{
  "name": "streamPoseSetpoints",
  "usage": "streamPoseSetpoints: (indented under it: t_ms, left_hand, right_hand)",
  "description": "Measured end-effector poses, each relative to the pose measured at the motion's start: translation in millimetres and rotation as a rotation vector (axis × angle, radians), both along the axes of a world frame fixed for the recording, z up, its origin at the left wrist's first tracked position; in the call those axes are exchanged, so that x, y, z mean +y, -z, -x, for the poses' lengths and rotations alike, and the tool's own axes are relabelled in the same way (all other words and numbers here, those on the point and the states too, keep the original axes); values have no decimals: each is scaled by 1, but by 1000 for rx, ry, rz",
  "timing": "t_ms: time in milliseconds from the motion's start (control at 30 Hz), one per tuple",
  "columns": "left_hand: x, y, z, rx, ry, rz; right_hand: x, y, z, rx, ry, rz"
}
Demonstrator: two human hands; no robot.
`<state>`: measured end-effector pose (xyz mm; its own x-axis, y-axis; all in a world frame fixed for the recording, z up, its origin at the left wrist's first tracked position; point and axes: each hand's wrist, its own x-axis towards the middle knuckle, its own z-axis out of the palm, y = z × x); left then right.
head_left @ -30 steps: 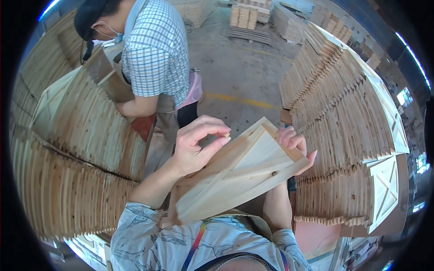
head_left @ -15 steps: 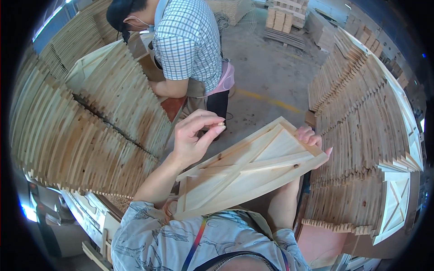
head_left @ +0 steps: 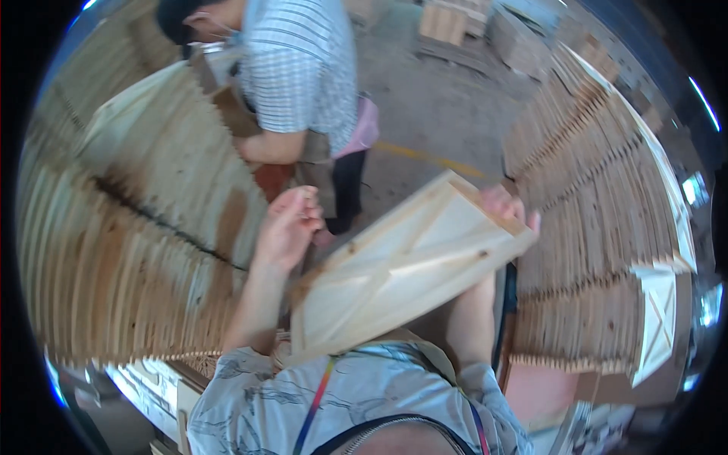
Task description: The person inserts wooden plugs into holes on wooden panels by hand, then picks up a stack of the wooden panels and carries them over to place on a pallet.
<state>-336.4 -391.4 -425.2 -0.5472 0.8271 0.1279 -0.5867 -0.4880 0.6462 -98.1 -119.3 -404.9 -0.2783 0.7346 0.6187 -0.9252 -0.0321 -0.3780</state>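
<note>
In front of me a light wooden panel (head_left: 341, 303) with a raised frame and crossed slats is tilted, its near end against my body. My right hand (head_left: 509, 206) grips the panel's far right corner, fingers curled over its edge. To the left of the panel, raised and apart from it, is my left hand (head_left: 290, 224). Its fingers are pinched together around a small pale piece, blurred and too small to name. A dark knot marks the panel near its right edge.
Tall stacks of wooden panels (head_left: 144, 280) rise on my left, and more stacked panels (head_left: 584, 212) on my right. A person (head_left: 296, 68) in a checked shirt bends over work just ahead, left of the middle. Pallets of wood (head_left: 447, 30) stand farther back on the concrete floor.
The view has shifted, so most things sit further left. My left hand has turned, its fingers now pointing more upward. My right hand keeps its grip on the wooden panel.
</note>
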Motion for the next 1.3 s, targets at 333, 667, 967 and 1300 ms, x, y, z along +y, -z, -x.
streamPoseSetpoints:
  t_ms: [333, 667, 967, 1300]
  left_hand:
    - [-3, 25, 39, 126, -237, 316]
    - [-12, 120, 31, 244, -457, 675]
    - [-36, 209, 7, 20, -413, 821]
    - [-3, 153, -12, 95, -292, 769]
  right_hand:
    - [-6, -24, 40, 23, -92, 23]
    - [1, -25, 41, -135, -259, 14]
    - [-5, -43, 77, -308, -288, -5]
    - [-22, -53, 83, -368, -304, 25]
